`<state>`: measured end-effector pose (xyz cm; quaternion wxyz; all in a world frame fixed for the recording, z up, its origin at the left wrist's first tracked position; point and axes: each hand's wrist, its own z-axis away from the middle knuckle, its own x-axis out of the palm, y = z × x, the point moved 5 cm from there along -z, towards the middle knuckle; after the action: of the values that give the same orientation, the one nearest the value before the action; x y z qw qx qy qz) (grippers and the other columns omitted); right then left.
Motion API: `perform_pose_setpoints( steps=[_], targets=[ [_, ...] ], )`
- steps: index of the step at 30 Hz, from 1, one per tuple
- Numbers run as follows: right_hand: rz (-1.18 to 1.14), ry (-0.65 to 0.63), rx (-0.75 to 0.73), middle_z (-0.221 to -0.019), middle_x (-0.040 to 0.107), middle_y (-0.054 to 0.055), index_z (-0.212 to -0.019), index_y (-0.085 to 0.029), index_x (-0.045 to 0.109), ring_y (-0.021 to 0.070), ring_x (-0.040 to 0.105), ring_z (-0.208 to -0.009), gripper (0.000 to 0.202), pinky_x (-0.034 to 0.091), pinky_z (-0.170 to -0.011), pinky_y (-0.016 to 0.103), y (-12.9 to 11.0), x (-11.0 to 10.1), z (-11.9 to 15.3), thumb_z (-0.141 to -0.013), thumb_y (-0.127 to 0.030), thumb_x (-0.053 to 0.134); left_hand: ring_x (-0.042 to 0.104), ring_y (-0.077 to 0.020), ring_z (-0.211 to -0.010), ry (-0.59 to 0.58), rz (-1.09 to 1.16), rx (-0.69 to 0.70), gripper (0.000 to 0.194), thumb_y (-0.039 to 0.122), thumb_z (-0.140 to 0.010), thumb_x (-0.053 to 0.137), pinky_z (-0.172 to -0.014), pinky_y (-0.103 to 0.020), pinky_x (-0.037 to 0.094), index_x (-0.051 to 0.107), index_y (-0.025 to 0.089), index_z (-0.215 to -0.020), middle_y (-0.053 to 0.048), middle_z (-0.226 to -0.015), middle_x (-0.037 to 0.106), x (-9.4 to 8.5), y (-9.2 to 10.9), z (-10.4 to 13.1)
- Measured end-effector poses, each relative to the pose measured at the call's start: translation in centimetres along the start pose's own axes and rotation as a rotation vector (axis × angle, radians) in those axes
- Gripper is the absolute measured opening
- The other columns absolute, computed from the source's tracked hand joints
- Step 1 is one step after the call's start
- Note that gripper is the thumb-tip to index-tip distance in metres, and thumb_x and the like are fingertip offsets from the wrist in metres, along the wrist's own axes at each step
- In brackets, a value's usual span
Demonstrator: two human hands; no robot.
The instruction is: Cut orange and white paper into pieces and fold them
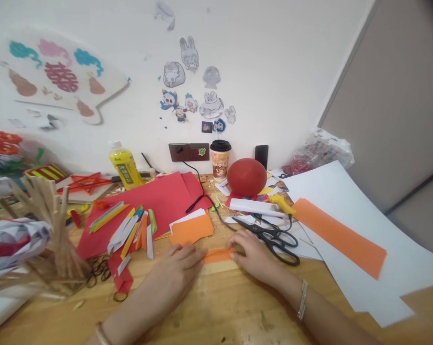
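A small orange paper strip [217,257], with a fold along its upper edge, lies on the wooden table between both hands. My left hand [178,268] rests at its left end, fingers closed together and touching the paper. At the right end, my right hand [248,251] pinches the strip between thumb and fingers. Just behind are a stack of orange paper pieces [193,229] and white sheets. Black scissors [270,237] lie right beside my right hand. Folded coloured strips [130,232] lie to the left on red paper [166,196].
Wooden sticks [60,225] stand at the left near black rubber bands [99,270]. Farther back are a yellow bottle [125,167], a lidded cup [220,160] and a red balloon [247,177]. White sheets [349,230] and a long orange strip [342,237] cover the right side.
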<state>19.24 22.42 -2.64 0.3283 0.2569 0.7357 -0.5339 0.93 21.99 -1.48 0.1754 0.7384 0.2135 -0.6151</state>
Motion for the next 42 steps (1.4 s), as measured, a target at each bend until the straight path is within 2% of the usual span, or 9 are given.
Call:
perform_pose_setpoints(
  steps=[2, 6, 11, 15, 20, 25, 30, 40, 42],
  targets=[
    [0.008, -0.016, -0.060, -0.095, 0.060, 0.001, -0.088, -0.022, 0.060, 0.0181, 0.050, -0.095, 0.020, 0.039, -0.081, 0.030, -0.4, -0.4, 0.3, -0.075, -0.007, 0.056, 0.053, -0.0224, -0.109, 0.010, 0.025, 0.000, 0.036, 0.013, -0.088, 0.042, -0.091, -0.040, 0.043, 0.052, 0.023, -0.121, -0.005, -0.123, 0.059, 0.4, -0.1, 0.2],
    [0.149, -0.078, -0.304, -0.099, 0.062, 0.003, -0.096, -0.024, 0.063, 0.0187, 0.050, -0.095, 0.018, 0.039, -0.083, 0.032, -2.2, -0.4, 0.8, -0.083, -0.017, 0.053, 0.051, -0.0194, -0.114, 0.096, 0.086, 0.010, 0.038, 0.013, -0.088, 0.041, -0.094, -0.036, 0.045, 0.047, 0.020, -0.125, -0.008, -0.123, 0.058, 1.0, -0.3, 0.5],
    [0.409, -0.087, -0.468, -0.088, 0.063, 0.005, -0.089, -0.020, 0.063, 0.0190, 0.050, -0.085, 0.016, 0.039, -0.076, 0.032, -2.9, 0.7, 0.7, -0.089, -0.022, 0.048, 0.057, -0.0191, -0.098, 0.167, 0.079, 0.090, 0.031, 0.014, -0.091, 0.035, -0.085, -0.035, 0.050, 0.052, 0.018, -0.117, -0.009, -0.102, 0.064, 0.4, 0.6, -0.3],
    [0.525, -0.054, -0.514, -0.081, 0.061, 0.006, -0.082, -0.018, 0.062, 0.0186, 0.048, -0.077, 0.023, 0.036, -0.067, 0.031, -2.5, 1.5, 0.7, -0.091, -0.016, 0.041, 0.056, -0.0175, -0.081, 0.154, 0.093, 0.007, 0.029, 0.015, -0.093, 0.031, -0.074, -0.032, 0.050, 0.057, 0.019, -0.104, -0.006, -0.087, 0.063, 0.2, 1.1, -1.3],
    [0.400, 0.001, -0.457, -0.079, 0.060, 0.005, -0.077, -0.017, 0.061, 0.0178, 0.049, -0.078, 0.021, 0.037, -0.067, 0.030, -2.5, 1.5, 0.7, -0.089, -0.017, 0.043, 0.052, -0.0156, -0.071, 0.155, 0.218, -0.181, 0.024, 0.021, -0.091, 0.038, -0.066, -0.028, 0.046, 0.060, 0.019, -0.081, -0.002, -0.077, 0.057, 0.8, 0.7, -1.5],
    [0.220, 0.059, -0.234, -0.082, 0.058, 0.003, -0.076, -0.018, 0.058, 0.0167, 0.049, -0.081, 0.011, 0.038, -0.071, 0.028, -2.0, 1.1, 0.4, -0.084, -0.014, 0.051, 0.053, -0.0181, -0.076, 0.199, 0.317, -0.296, 0.020, 0.020, -0.088, 0.044, -0.070, -0.031, 0.046, 0.059, 0.017, -0.074, -0.005, -0.078, 0.057, 1.1, -0.1, -1.8],
    [0.196, 0.084, -0.105, -0.079, 0.055, 0.002, -0.069, -0.018, 0.054, 0.0172, 0.048, -0.080, 0.012, 0.038, -0.069, 0.028, -1.4, 1.1, 0.1, -0.081, -0.014, 0.053, 0.054, -0.0207, -0.072, 0.164, 0.237, -0.410, 0.022, 0.025, -0.085, 0.050, -0.066, -0.033, 0.045, 0.057, 0.016, -0.066, -0.007, -0.075, 0.059, 1.0, -1.2, -2.0],
    [0.270, 0.119, 0.086, -0.077, 0.053, 0.002, -0.064, -0.019, 0.051, 0.0179, 0.046, -0.076, 0.016, 0.034, -0.067, 0.028, -0.1, 1.0, -0.2, -0.075, -0.024, 0.061, 0.056, -0.0239, -0.072, 0.063, -0.096, -0.462, 0.026, 0.031, -0.087, 0.047, -0.065, -0.036, 0.043, 0.060, 0.014, -0.073, -0.009, -0.075, 0.062, 1.0, -1.3, -2.0],
    [0.284, 0.129, 0.080, -0.078, 0.053, 0.002, -0.066, -0.019, 0.052, 0.0181, 0.047, -0.077, 0.014, 0.034, -0.067, 0.028, -0.1, 1.0, -0.2, -0.075, -0.024, 0.062, 0.056, -0.0238, -0.073, 0.103, -0.164, -0.360, 0.024, 0.028, -0.089, 0.044, -0.065, -0.036, 0.044, 0.061, 0.013, -0.079, -0.010, -0.080, 0.063, 0.8, -0.5, -2.1]
  ],
)
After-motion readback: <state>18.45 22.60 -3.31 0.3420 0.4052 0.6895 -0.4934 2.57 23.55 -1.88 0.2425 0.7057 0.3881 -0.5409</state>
